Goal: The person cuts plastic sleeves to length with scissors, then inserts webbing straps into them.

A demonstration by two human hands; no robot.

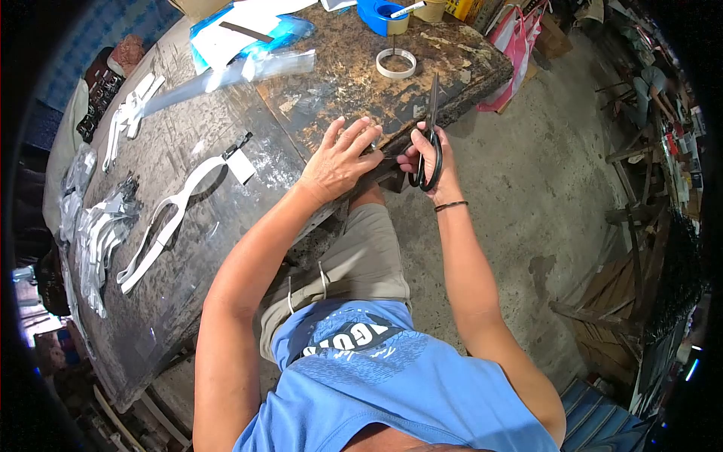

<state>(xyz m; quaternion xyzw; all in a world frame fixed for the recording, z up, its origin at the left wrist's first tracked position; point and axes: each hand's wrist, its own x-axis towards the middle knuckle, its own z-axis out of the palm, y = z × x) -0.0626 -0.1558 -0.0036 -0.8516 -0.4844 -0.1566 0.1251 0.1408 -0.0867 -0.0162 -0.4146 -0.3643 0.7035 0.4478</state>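
My right hand point(435, 166) is wrapped round a pair of black-handled scissors point(431, 143), whose dark blades point away from me, past the table's edge. Some of its fingers reach left, close to my left hand point(339, 160). That left hand lies over the edge of the worn table, its fingers stretched and somewhat apart. Something small and shiny shows beside its fingertips; I cannot make out what it is. Beyond both hands, a roll of pale tape point(395, 74) lies on the tabletop. A white strap with a loop point(175, 202) and a white tag lies left of my left arm.
More white straps point(129, 113) and bundled ones in clear plastic point(108, 222) lie at the left. A clear plastic strip point(248, 73), a blue plastic packet point(290, 29) and a blue tape dispenser point(376, 16) are farther back. A pink-and-white bag point(518, 56) hangs at the table's right corner.
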